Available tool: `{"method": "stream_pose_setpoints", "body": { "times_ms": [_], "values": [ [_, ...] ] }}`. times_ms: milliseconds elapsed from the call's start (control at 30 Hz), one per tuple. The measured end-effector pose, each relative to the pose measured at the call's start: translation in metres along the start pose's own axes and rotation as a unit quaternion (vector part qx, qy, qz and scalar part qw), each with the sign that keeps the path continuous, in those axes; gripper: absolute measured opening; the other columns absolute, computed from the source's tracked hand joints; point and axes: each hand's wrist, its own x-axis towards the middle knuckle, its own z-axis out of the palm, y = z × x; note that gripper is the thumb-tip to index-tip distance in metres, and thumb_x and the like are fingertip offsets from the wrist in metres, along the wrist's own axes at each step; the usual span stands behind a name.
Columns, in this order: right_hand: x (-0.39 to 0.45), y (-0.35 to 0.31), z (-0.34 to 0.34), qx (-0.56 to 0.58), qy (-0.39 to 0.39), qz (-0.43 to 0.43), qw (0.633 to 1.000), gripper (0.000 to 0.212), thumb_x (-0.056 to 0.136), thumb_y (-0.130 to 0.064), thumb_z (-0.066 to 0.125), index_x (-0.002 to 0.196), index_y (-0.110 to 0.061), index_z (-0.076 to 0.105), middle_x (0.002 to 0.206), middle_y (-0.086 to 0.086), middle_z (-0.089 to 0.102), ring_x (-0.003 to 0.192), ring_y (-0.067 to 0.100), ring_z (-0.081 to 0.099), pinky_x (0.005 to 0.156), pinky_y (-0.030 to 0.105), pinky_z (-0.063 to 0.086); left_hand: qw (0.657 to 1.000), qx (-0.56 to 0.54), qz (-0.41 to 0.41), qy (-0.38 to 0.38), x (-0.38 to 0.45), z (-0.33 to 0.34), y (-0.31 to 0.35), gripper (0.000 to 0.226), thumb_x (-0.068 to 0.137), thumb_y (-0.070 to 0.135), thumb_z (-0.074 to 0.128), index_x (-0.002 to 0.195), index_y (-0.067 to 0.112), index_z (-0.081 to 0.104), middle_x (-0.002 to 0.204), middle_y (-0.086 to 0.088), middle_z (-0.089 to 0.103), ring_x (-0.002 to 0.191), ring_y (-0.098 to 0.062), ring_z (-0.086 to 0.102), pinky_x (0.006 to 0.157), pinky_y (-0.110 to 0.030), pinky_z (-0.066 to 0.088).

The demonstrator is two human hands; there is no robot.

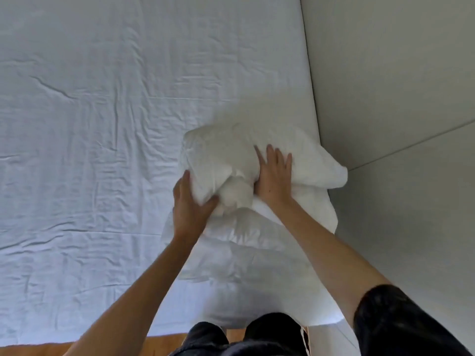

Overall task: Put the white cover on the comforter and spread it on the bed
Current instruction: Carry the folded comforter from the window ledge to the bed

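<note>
Clearly an early step: left of the bundled comforter [246,173] stretches wrinkled bed [90,124]. Left hand [189,204] grips the bundle's left edge; right hand [273,176] presses flat on top, fingers spread. Next, I judge, unfolding.

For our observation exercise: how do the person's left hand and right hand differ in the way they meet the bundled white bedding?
The left hand grips the bundled white bedding at its left side, fingers curled round a fold; the right hand lies flat on top, fingers straight and spread. Both touch the same bundle.
</note>
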Motion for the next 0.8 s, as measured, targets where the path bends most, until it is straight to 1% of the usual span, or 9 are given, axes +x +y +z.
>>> {"method": "stream_pose_setpoints", "body": {
  "times_ms": [67,133,167,267,433,500,667,733,800],
  "values": [
    [0.054,0.001,-0.032,0.009,0.012,0.06,0.998,0.072,0.081,-0.037,0.065,0.146,-0.019,0.038,0.143,0.018,0.043,0.133,0.035,0.038,0.114,0.056,0.015,0.992,-0.127,-0.008,-0.006,0.047,-0.015,0.048,0.091,0.078,0.035,0.077,0.151,0.017,0.026,0.147,-0.002,0.037,0.13,-0.018,0.044,0.106,-0.033,0.039],
    [0.091,0.004,-0.064,0.027,0.06,0.099,0.993,0.065,0.087,-0.04,0.06,0.145,-0.018,0.039,0.141,0.015,0.046,0.132,0.033,0.039,0.114,0.054,0.019,0.975,-0.221,-0.013,-0.027,0.081,-0.029,0.088,0.082,0.087,0.032,0.07,0.152,0.017,0.024,0.137,0.007,0.04,0.12,-0.009,0.046,0.091,-0.017,0.043],
    [0.101,0.005,-0.078,0.037,0.084,0.102,0.991,0.064,0.088,-0.038,0.06,0.144,-0.017,0.039,0.141,0.014,0.047,0.131,0.032,0.04,0.113,0.052,0.021,0.975,-0.219,0.001,-0.025,0.093,-0.032,0.101,0.077,0.089,0.032,0.067,0.152,0.019,0.024,0.138,0.008,0.04,0.121,-0.008,0.046,0.087,-0.014,0.041],
    [0.1,0.007,-0.102,0.061,0.145,0.059,0.986,0.061,0.088,-0.032,0.059,0.143,-0.014,0.041,0.141,0.013,0.047,0.132,0.031,0.04,0.113,0.049,0.024,0.981,-0.193,0.036,-0.003,0.114,-0.032,0.108,0.069,0.092,0.034,0.062,0.15,0.02,0.028,0.153,-0.003,0.033,0.134,-0.015,0.041,0.093,-0.02,0.034],
    [0.049,0.022,-0.075,0.084,0.209,0.016,0.974,0.055,0.093,-0.031,0.053,0.141,-0.008,0.044,0.148,0.021,0.038,0.138,0.037,0.032,0.116,0.051,0.022,0.996,-0.08,0.042,-0.015,0.101,0.004,0.047,0.065,0.092,0.03,0.063,0.148,0.014,0.033,0.151,-0.009,0.036,0.134,-0.022,0.042,0.107,-0.03,0.036],
    [0.024,0.028,-0.049,0.107,0.167,0.032,0.98,0.056,0.093,-0.029,0.056,0.143,-0.009,0.042,0.15,0.021,0.035,0.139,0.037,0.03,0.116,0.05,0.022,0.999,-0.007,0.04,-0.037,0.089,0.021,0.015,0.067,0.092,0.03,0.064,0.148,0.014,0.033,0.151,-0.011,0.035,0.137,-0.024,0.039,0.112,-0.041,0.034],
    [-0.054,0.046,0.022,0.126,-0.049,0.134,0.982,0.066,0.096,-0.039,0.052,0.151,-0.014,0.025,0.157,0.019,0.02,0.145,0.034,0.017,0.119,0.045,0.014,0.972,0.2,0.072,-0.099,0.045,0.051,-0.058,0.068,0.093,0.033,0.06,0.151,0.016,0.028,0.158,-0.012,0.022,0.144,-0.03,0.023,0.111,-0.046,0.031],
    [-0.086,0.055,0.051,0.159,-0.119,0.223,0.954,0.076,0.093,-0.048,0.054,0.153,-0.017,0.019,0.158,0.018,0.017,0.145,0.034,0.016,0.119,0.044,0.014,0.944,0.286,0.084,-0.142,0.027,0.056,-0.089,0.067,0.093,0.035,0.059,0.151,0.018,0.029,0.159,-0.014,0.019,0.144,-0.034,0.022,0.109,-0.049,0.034],
    [-0.114,0.064,0.075,0.197,-0.175,0.325,0.908,0.09,0.085,-0.056,0.06,0.153,-0.018,0.014,0.157,0.018,0.019,0.143,0.033,0.021,0.117,0.044,0.02,0.913,0.354,0.116,-0.167,0.008,0.061,-0.117,0.061,0.091,0.039,0.056,0.144,0.012,0.042,0.152,-0.022,0.032,0.136,-0.041,0.035,0.104,-0.057,0.038]
  ]
}}
